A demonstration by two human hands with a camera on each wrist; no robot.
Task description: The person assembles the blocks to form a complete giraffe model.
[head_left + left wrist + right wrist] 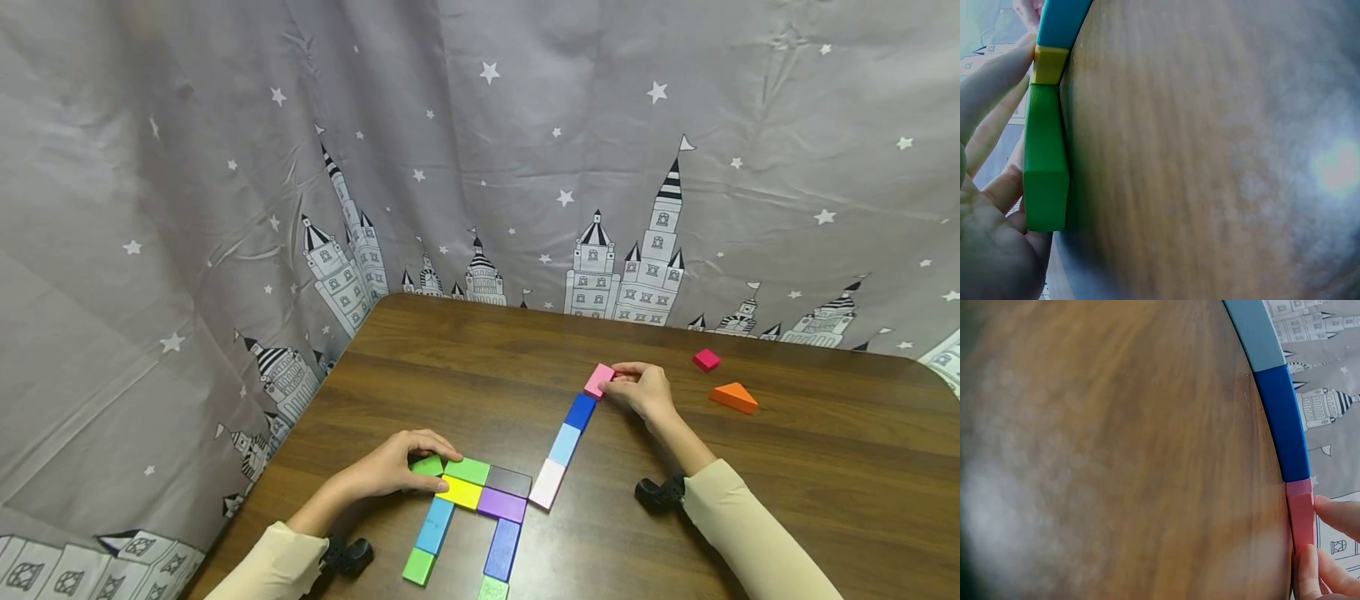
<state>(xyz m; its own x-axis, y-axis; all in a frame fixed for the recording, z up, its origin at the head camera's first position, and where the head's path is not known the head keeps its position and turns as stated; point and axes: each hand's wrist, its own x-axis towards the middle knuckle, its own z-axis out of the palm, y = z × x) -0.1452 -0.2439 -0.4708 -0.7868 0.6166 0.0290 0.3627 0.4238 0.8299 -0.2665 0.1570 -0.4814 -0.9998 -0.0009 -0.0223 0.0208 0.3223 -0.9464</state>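
My right hand (643,390) pinches a pink block (599,380) between thumb and fingers. The block sits at the far end of a slanted line, end to end with a dark blue block (580,412), followed by a light blue block (564,445) and a pale pink block (547,484). My left hand (397,463) rests at the left of another group, its thumb against a yellow block (462,492) and fingers along the far side of the green blocks (467,470). In the left wrist view a green block (1045,150) stands beside the fingers.
A dark block (508,482) and a purple block (501,505) continue the left group. Blue blocks (434,525) and green end blocks (419,566) run toward me. A red block (706,360) and an orange triangular block (734,397) lie at right. A grey curtain (480,150) borders the table.
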